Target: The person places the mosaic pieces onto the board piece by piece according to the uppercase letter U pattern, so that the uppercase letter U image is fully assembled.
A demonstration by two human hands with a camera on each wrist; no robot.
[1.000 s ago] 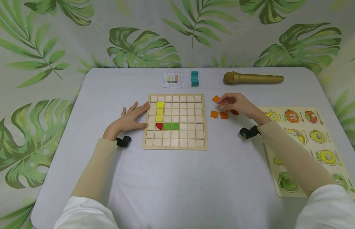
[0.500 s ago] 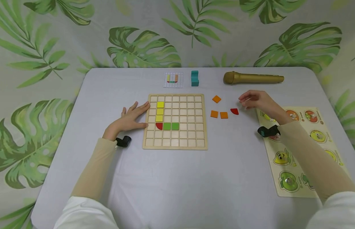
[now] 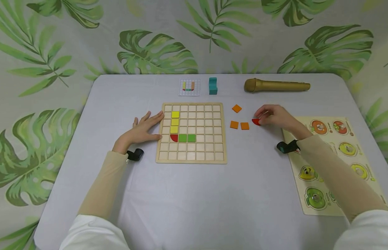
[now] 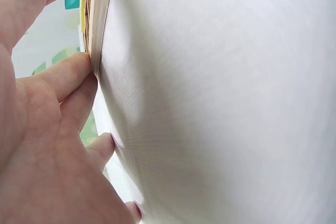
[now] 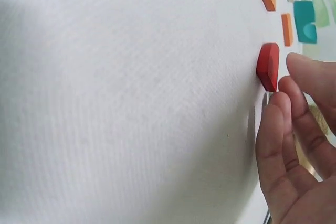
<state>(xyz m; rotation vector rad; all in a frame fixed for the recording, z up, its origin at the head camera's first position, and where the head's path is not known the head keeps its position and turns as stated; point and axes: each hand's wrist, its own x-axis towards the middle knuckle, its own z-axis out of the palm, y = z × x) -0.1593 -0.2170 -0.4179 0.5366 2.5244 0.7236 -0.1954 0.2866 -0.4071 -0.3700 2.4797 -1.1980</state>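
A wooden grid board (image 3: 209, 152) carries a column of yellow squares (image 3: 175, 121), a red quarter-round tile (image 3: 174, 138) and two green squares (image 3: 186, 138). My left hand (image 3: 140, 130) lies spread at the board's left side, thumb and fingertips touching its edge; the left wrist view shows the fingers (image 4: 73, 74) against that edge. To the right of the board, my right hand (image 3: 275, 116) is at a second red quarter-round tile (image 5: 268, 66), which lies on the cloth. Its thumb and fingertips are right beside this tile, with a gap between them.
Three orange squares (image 3: 234, 124) lie between the board and the right hand. Behind are a pattern card (image 3: 189, 87), a teal block (image 3: 213, 86) and a gold microphone (image 3: 278, 85). A fruit puzzle board (image 3: 298, 194) lies under the right forearm.
My right hand has drawn back from the orange squares to the right, then come in to the loose red tile. The left hand and the board stay where they were.
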